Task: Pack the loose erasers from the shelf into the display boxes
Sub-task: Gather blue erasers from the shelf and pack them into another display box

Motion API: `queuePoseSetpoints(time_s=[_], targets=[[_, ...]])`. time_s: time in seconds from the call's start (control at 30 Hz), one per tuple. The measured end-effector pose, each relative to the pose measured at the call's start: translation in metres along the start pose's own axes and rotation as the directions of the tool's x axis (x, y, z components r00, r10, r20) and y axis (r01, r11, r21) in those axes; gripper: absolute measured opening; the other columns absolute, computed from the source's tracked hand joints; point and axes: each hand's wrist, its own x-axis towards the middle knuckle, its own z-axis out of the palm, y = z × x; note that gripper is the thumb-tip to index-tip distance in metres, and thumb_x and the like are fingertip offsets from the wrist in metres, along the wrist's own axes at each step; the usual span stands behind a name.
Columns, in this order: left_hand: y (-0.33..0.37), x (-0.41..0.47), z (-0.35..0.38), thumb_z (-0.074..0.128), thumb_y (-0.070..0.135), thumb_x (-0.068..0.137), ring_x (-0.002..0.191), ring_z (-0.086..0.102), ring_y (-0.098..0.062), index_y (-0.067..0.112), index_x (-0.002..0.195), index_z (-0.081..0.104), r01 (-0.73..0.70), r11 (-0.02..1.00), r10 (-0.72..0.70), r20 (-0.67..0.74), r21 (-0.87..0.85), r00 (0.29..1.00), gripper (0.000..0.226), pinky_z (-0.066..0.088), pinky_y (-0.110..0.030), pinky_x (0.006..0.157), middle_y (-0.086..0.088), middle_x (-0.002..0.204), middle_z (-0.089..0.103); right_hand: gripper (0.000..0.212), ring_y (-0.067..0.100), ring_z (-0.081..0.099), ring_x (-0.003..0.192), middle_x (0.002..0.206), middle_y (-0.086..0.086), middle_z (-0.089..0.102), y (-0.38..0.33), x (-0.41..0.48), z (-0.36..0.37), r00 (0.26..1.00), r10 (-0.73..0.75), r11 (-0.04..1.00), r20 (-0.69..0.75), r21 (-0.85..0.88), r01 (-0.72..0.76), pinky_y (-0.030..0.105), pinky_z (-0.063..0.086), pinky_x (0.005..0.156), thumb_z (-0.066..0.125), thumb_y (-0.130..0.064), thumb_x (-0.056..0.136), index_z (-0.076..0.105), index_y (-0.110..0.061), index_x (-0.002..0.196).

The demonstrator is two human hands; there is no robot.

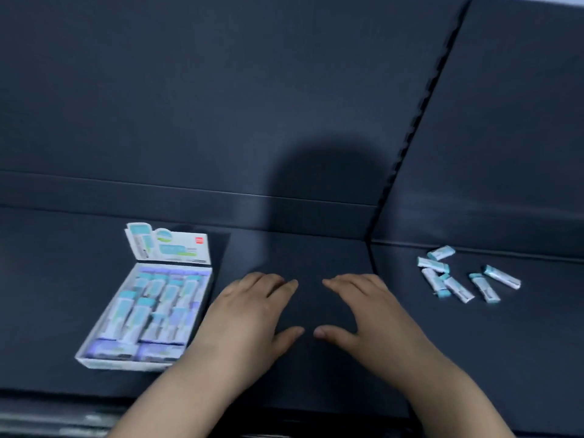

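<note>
**Friend:** How far are you with the packing?

**Me:** I think I'm only partway. One display box (143,314) sits on the dark shelf (316,90) to my left, with its lid flap standing up at the back. It already looks quite full of wrapped erasers. The picture is blurry there, so I can't count the ones inside.

**Friend:** And the loose ones?

**Me:** The loose erasers (458,279) lie in a little heap on the shelf, well off to my right. I count about seven. Two or three lie on top of each other, so it may be one more or one less. None of them is in my hands yet.

**Friend:** What are your hands doing?

**Me:** My left hand (249,314) and my right hand (369,314) lie flat on the shelf in the middle, palms down, fingers spread a bit. They hold nothing. The thumbs nearly meet but don't touch.

**Friend:** So what is left?

**Me:** I guess all seven or so must still go over to the box. I see just one box here.
</note>
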Motion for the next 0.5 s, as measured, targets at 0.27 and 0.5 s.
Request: queuePoseSetpoints(time_s=[0.27, 0.5], targets=[[0.085, 0.005, 0.020, 0.053, 0.057, 0.066, 0.087, 0.066, -0.016, 0.021, 0.109, 0.068, 0.076, 0.997, -0.076, 0.047, -0.005, 0.996, 0.058, 0.055, -0.030, 0.074, 0.007, 0.098, 0.068, 0.070, 0.001, 0.021, 0.129, 0.138, -0.015, 0.036, 0.071, -0.048, -0.025, 1.000, -0.025, 0.999, 0.005, 0.024, 0.025, 0.007, 0.010, 0.100, 0.057, -0.057, 0.079, 0.034, -0.029, 0.139], [0.099, 0.011, 0.023, 0.081, 0.050, 0.055, 0.085, 0.067, -0.019, 0.019, 0.108, 0.069, 0.059, 0.997, -0.063, 0.079, 0.053, 0.995, 0.062, 0.055, -0.033, 0.073, 0.004, 0.096, 0.069, 0.069, 0.002, 0.020, 0.130, 0.140, -0.013, 0.034, 0.082, -0.065, -0.028, 0.999, 0.017, 0.999, -0.033, 0.038, -0.015, 0.005, 0.005, 0.099, 0.058, -0.054, 0.081, 0.033, -0.027, 0.140]])
